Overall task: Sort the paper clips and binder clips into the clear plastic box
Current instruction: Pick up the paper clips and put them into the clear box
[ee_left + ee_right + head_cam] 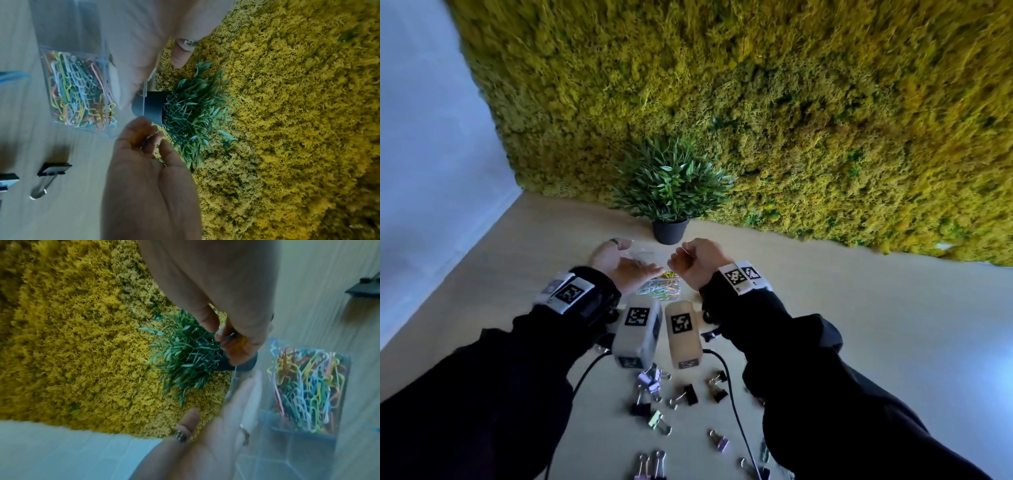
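A clear plastic box (650, 286) stands between my hands, one compartment full of coloured paper clips (78, 91) (308, 391). My left hand (630, 260), with a ring on one finger, lies open with straight fingers against the box's clear raised lid (145, 91). My right hand (681, 258) hovers just right of the box, fingers curled, pinching a small orange clip (240, 344) (139, 138); what kind of clip is too blurred to tell. Several binder clips (650, 387), black, lilac and green, lie scattered on the table nearer to me.
A potted plant (670, 231) stands right behind the box, against a yellow-green moss wall (791, 102). A white wall (421, 154) bounds the table on the left. Black cables (732, 394) run from my wrists across the binder clips. Pale table (876, 325) stretches to the right.
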`<action>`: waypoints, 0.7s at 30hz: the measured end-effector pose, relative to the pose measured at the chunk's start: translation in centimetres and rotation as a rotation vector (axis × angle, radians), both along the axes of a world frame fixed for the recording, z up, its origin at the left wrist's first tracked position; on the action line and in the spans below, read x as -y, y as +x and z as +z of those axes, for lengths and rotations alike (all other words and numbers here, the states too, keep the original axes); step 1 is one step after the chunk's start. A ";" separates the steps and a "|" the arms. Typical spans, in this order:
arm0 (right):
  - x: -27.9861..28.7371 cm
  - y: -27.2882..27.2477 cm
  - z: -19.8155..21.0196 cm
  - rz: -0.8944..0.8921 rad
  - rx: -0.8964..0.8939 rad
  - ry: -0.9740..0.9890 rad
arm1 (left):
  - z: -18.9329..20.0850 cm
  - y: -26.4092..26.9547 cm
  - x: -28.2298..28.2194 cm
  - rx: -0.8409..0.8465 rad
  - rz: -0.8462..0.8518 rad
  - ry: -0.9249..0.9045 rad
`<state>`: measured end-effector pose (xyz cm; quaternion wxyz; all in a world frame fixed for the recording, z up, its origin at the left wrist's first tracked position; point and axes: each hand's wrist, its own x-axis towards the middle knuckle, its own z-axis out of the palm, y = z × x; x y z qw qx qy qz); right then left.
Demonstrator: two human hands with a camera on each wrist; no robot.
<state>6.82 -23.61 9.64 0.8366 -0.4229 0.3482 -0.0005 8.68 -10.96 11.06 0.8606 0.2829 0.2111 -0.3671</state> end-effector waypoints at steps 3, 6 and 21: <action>-0.1 0.0 -0.1 -0.020 -0.029 -0.018 | 0.5 0.5 -0.6 -0.021 -0.049 -0.011; 0.2 -0.4 -0.2 0.034 -0.024 -0.028 | 0.8 0.8 -1.1 -0.011 -0.070 0.072; 4.2 -1.6 -1.1 0.388 -0.069 -0.855 | -4.5 2.2 -3.9 1.401 -0.779 1.643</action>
